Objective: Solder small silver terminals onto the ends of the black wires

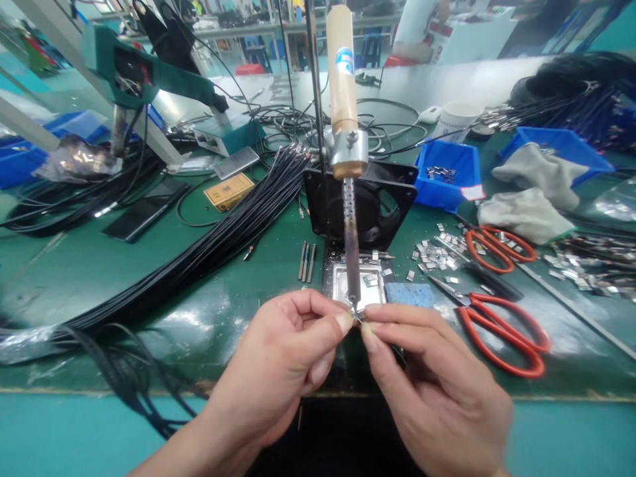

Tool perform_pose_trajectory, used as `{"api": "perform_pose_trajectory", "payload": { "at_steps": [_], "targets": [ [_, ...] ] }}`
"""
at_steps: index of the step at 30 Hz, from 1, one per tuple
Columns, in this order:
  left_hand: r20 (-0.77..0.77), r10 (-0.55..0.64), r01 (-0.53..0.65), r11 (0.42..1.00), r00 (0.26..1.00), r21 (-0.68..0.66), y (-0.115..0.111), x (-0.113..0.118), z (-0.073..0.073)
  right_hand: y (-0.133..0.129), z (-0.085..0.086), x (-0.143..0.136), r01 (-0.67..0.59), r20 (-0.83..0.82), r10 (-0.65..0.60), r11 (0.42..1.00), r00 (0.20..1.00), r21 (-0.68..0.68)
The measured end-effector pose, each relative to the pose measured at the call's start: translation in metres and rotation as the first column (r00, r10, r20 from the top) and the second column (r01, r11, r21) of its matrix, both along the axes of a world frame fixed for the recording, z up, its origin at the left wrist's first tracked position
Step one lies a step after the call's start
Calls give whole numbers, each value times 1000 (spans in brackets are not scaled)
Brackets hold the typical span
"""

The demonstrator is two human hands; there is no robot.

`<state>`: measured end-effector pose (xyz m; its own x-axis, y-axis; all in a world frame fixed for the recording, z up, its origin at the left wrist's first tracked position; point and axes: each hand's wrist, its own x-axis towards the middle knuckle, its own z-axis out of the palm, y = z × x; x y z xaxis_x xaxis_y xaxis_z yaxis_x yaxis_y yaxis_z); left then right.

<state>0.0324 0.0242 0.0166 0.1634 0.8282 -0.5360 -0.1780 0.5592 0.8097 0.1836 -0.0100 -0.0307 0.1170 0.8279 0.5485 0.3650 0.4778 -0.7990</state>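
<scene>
My left hand [293,351] and my right hand [432,371] meet at the front middle of the bench, each closed in a fingertip pinch. Between the fingertips is a small shiny metal piece [356,317] with thin ends sticking out; its exact kind is too small to make out. Right above it is the tip of a soldering iron [352,265], held pointing down in a metal clamp [349,151]. Beyond the fingers lies a square metal tray [339,281] with bits in it. A blue sponge [410,295] sits beside the tray, past my right fingers.
A black fan [377,212] stands behind the iron. Red-handled scissors [507,331], loose metal connectors [437,255], gloves [527,215] and a blue bin [447,169] are on the right. A long bundle of black cables [213,255] and a phone [146,209] lie left.
</scene>
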Motion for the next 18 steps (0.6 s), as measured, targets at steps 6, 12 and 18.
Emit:
{"api": "perform_pose_trajectory", "payload": {
  "at_steps": [6,12,18],
  "targets": [
    [27,-29,29,1000,999,4,-4,-4,-3,-3,-5,0,-7,-72,6,1000,997,-11],
    [61,-115,115,993,991,-3,-18,-12,-5,-5,-7,1,-62,-73,57,997,996,-56],
    [52,-210,207,977,976,61,-27,-17,-6,-7,0,4,-112,12,112,994,994,-10]
  ]
}}
